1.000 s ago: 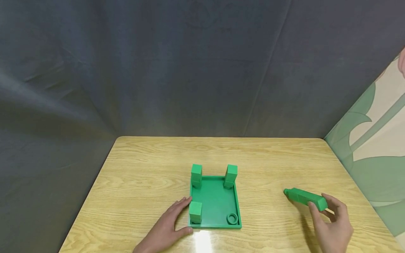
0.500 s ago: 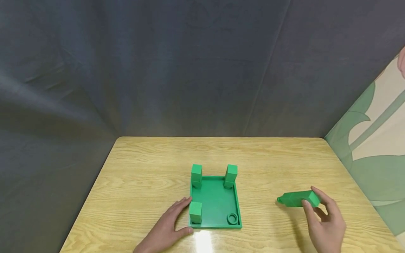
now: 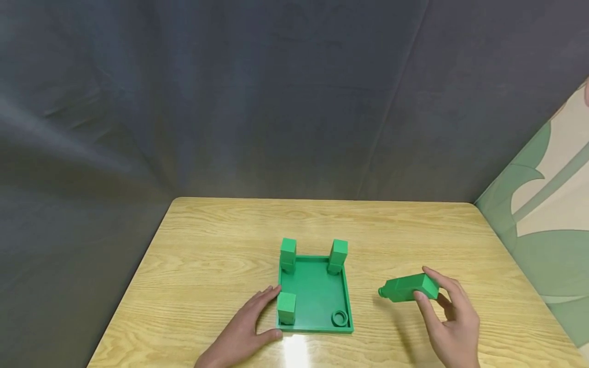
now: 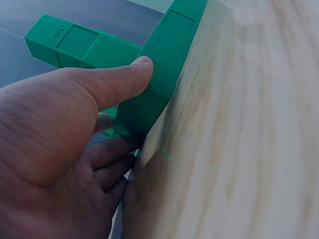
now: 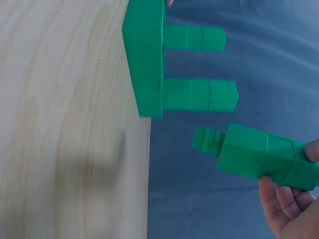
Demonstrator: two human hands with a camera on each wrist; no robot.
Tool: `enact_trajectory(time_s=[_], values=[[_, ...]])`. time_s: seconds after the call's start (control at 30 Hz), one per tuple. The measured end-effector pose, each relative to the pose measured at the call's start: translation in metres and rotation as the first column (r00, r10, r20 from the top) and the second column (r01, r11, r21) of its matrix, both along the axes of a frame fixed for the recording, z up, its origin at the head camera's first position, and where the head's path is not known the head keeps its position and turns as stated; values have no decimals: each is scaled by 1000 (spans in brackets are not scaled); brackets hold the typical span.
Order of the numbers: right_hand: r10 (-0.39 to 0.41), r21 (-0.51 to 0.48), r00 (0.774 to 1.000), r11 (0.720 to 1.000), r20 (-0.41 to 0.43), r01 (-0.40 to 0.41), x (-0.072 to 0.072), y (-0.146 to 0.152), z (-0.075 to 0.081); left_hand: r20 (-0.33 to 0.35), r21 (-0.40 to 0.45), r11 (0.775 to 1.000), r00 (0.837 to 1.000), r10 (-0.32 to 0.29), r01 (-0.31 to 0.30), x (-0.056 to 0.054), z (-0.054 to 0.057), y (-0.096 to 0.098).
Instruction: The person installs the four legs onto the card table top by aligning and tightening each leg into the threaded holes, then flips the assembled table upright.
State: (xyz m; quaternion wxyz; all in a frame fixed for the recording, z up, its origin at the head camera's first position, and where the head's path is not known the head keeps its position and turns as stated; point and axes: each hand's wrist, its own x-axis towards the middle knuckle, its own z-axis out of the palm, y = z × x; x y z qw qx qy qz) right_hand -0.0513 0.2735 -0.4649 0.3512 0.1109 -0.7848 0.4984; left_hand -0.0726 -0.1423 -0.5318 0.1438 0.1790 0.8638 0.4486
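Observation:
A shallow green square tray (image 3: pixel 317 296) lies on the wooden table, with green square posts (image 3: pixel 288 251) standing upright at three of its corners. At the near right corner sits a round threaded-looking socket (image 3: pixel 339 318). My left hand (image 3: pixel 244 324) rests at the near left corner, thumb against the tray's front wall (image 4: pixel 149 94) and fingers along its left side. Right of the tray, my right hand (image 3: pixel 453 317) pinches a loose green post (image 3: pixel 405 289) by its square end. The post is tilted above the table, its narrow ridged tip (image 5: pixel 207 141) pointing toward the tray.
The wooden tabletop (image 3: pixel 221 230) has rounded far corners. A dark grey curtain (image 3: pixel 276 102) hangs behind it and along the left. A panel with a green leaf pattern (image 3: pixel 552 245) borders the right edge.
My right hand has moved left with the post toward the tray, and the post has turned so its tip points left. My left hand and the tray have stayed put.

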Motion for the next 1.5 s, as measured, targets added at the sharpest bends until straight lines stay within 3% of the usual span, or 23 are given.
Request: enact_trajectory(time_s=[0.43,0.77,1.5], values=[[143,118,990,983,-14,-140,3,-38,4,-17,3,1000,1000,2,-2,1,0,0],[231,181,972,958,-42,-220,1,-63,-10,-28,5,1000,1000,-1,2,2,-2,0],[268,305,956,926,-120,-221,-7,-82,-26,-17,-3,1000,1000,-3,3,2,4,0]])
